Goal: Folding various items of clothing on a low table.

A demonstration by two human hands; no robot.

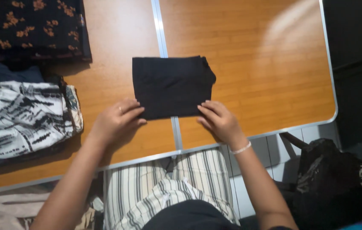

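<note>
Wooden surface (pixel 249 64), seen from above: orange-brown plank grain, metal edge trim, a metal seam running down the middle. Largest item on it is the black-and-white patterned cloth (pixel 19 117), folded, at the left edge; above it a dark floral cloth (pixel 27 25), black w/ orange flowers, also folded flat. Centre: the black folded garment (pixel 170 87), a soft, matte, roughly square pad lying across the seam, near the front edge; right side slightly bunched and rounded, other sides straight.

Left hand (pixel 117 121) rests on the garment's lower left corner, fingers flat and spread, ring visible. Right hand (pixel 219 121) presses the lower right corner, fingers together, thin pale bracelet at the wrist. Hands are apart, palms down, pinning the fabric rather than gripping it; neither is clenched.

Risk (judgement): the bunched right edge looks likely to spring open if pressure is lifted unevenly, since the layers there don't sit flush. Sliding the pad over the raised seam could also drag the bottom layer and skew the fold.

Below the surface: striped fabric (pixel 164 187) on the person's lap; dark bag (pixel 330 179) at right on the floor.
</note>
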